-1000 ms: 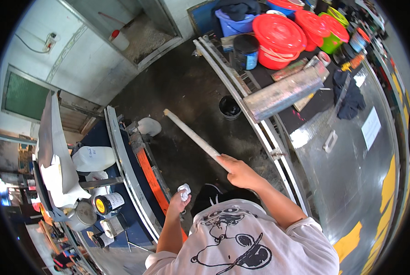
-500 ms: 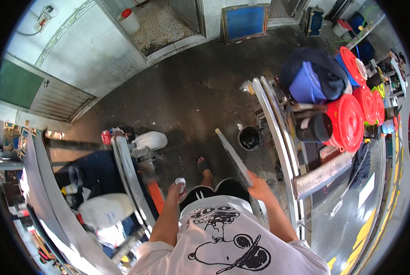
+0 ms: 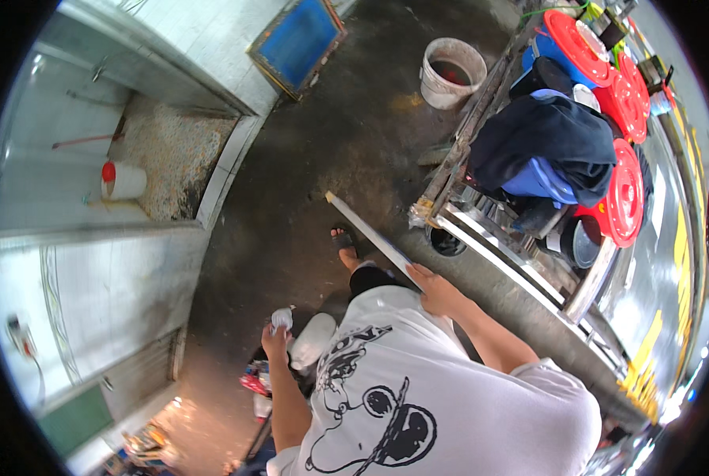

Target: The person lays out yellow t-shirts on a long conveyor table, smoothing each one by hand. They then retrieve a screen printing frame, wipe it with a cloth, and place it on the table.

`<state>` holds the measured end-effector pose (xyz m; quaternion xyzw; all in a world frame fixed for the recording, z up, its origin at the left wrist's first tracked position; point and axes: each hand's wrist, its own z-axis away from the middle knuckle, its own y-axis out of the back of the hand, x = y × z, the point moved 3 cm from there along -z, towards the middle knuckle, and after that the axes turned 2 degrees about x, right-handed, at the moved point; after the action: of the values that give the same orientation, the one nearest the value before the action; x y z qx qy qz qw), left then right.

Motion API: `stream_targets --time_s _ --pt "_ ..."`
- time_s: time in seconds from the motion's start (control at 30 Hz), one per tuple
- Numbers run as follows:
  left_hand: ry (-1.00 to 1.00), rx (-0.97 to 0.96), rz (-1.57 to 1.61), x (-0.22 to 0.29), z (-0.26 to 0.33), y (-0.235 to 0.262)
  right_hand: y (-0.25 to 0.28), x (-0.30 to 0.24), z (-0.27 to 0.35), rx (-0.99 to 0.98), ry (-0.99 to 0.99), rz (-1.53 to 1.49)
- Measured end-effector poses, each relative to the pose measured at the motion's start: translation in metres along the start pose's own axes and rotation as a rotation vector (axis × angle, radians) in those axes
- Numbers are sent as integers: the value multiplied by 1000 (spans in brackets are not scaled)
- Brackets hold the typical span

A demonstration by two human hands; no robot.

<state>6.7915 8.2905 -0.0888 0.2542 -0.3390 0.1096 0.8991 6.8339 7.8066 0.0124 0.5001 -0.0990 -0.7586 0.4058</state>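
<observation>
1. Since half a second ago, the head view has swung: the red lids (image 3: 612,190) that sat at 3 o'clock now stand at 1 to 2 o'clock, a white bucket (image 3: 452,71) has come in at 12 o'clock, and the floor (image 3: 323,159) fills the middle.
2. I see my right hand (image 3: 438,292), just right of centre, clamped on the near end of a long pale strip (image 3: 370,238); the strip runs up toward 11 o'clock and ends over the floor, above a sandalled foot (image 3: 345,247).
3. My left hand (image 3: 275,337), at 7 o'clock, is closed on a small crumpled white wad (image 3: 281,319).
4. To carry the strip well, I judge I should keep its free end clear of the metal rack (image 3: 481,238) at 2 o'clock and hold it level, with a firm grip near the end.
5. Hard to make out: what the strip is made of, what the wad is, and the clutter below the left hand. My shirt (image 3: 418,397) hides the legs; a dark cloth (image 3: 545,139) covers a blue tub (image 3: 537,178).
</observation>
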Motion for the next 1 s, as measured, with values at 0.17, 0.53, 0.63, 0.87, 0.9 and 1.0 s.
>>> stream_targets --time_s 0.17,0.53,0.63,0.87,0.9,1.0 --pt "270 -125 -105 9 -49 95 28 -62 -108 103 -147 -96" --pt "266 -351 -525 284 -287 -35 146 -97 -283 442 -418 -272" --pt "195 -457 -485 416 -400 -151 185 -85 -336 496 -546 -285" --pt "-449 -662 -742 742 -484 -502 301 -101 -402 688 -665 -406" --pt "-537 -690 -782 772 -487 -548 319 -98 -414 703 -706 -423" --pt "-695 -771 -646 835 -482 -674 361 -56 -465 793 -700 -417"
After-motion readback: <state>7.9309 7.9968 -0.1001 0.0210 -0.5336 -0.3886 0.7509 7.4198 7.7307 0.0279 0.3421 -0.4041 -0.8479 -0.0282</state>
